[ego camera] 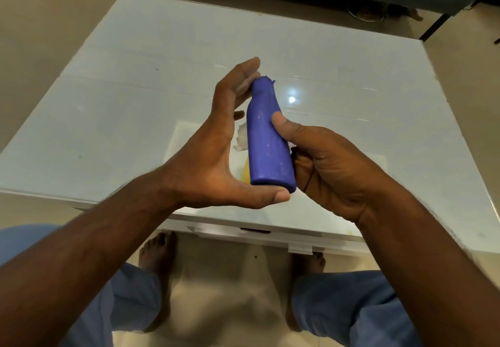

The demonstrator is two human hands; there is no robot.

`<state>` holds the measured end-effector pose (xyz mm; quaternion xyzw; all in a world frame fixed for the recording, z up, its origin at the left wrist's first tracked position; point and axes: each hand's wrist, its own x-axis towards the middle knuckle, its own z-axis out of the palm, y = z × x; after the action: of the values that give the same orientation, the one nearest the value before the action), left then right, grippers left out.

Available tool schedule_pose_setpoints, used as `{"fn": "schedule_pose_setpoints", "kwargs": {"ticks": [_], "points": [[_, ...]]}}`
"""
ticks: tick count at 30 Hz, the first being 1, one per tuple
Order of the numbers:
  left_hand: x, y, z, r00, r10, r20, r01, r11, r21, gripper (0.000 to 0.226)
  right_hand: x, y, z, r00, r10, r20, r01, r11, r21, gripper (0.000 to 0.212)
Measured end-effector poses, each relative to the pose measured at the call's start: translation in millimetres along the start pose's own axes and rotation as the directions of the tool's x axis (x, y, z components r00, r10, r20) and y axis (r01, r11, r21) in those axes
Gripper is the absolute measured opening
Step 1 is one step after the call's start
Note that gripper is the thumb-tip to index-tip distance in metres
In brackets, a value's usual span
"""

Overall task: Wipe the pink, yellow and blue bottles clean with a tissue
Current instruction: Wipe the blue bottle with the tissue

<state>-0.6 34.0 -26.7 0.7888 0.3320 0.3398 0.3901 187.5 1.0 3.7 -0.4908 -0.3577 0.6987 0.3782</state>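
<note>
I hold a blue bottle (pixel 266 135) upright over the white table (pixel 135 81), its neck pointing away from me. My left hand (pixel 216 143) spans it end to end, thumb under the base and fingertips at the neck. My right hand (pixel 324 165) grips the body from the right, thumb pressed on the front and fingers curled behind. A crumpled white tissue (pixel 240 138) shows from behind the bottle's left side; which fingers hold it is hidden. A sliver of something yellow (pixel 245 174) lies on the table behind the bottle's base. No pink bottle is in view.
The glossy table top reflects a ceiling light (pixel 291 99). Its near edge (pixel 243 227) runs just above my bare feet (pixel 158 262) and blue-trousered knees. Dark furniture legs (pixel 435 26) and a grey sofa stand beyond the far edge.
</note>
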Motion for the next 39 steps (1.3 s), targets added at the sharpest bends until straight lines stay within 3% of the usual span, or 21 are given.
{"fn": "schedule_pose_setpoints", "kwargs": {"ticks": [3,6,8,10,15,19,21,25,28,33,39], "points": [[2,-1,-1,1.000,0.002,0.010,-0.002,1.000,-0.006,0.139,6,4,-6,0.987,-0.044,-0.152,0.009,0.974,-0.224,0.050],[1,-1,0,0.999,0.015,0.044,-0.017,0.999,0.039,0.142,11,8,-16,0.897,-0.286,-0.337,0.118,0.890,-0.440,0.030],[1,-1,2,0.998,0.030,0.058,-0.034,0.997,0.068,0.141,12,8,-19,0.810,-0.515,-0.279,0.287,0.764,-0.577,0.025],[1,-1,5,0.997,0.039,0.066,-0.045,0.995,0.087,0.139,12,8,-21,0.735,-0.646,-0.207,0.423,0.674,-0.605,0.023],[0,-5,0,0.999,0.032,0.010,-0.032,0.994,0.102,0.140,12,17,-14,0.669,-0.741,0.051,0.540,0.438,-0.719,0.022],[2,-9,-17,0.997,-0.027,-0.077,0.034,0.996,0.085,0.143,5,22,-8,0.597,-0.765,0.244,0.692,0.337,-0.638,0.026],[-1,-8,-17,1.000,-0.010,-0.010,0.011,0.990,0.137,0.145,6,22,-9,0.599,-0.759,0.257,0.695,0.332,-0.638,0.027],[-8,-1,5,0.992,0.011,0.124,-0.030,0.988,0.151,0.145,14,21,-14,0.653,-0.744,0.142,0.582,0.373,-0.723,0.029],[-4,-2,7,0.999,0.020,0.040,-0.024,0.995,0.093,0.144,11,19,-14,0.652,-0.737,0.178,0.616,0.379,-0.690,0.029],[3,-10,-1,0.998,-0.019,-0.061,0.020,1.000,0.022,0.143,4,15,-9,0.560,-0.781,0.276,0.732,0.309,-0.608,0.028],[-4,-1,9,1.000,-0.018,0.022,0.020,0.996,-0.091,0.143,12,10,-18,0.614,-0.785,0.075,0.635,0.436,-0.637,0.024]]}}
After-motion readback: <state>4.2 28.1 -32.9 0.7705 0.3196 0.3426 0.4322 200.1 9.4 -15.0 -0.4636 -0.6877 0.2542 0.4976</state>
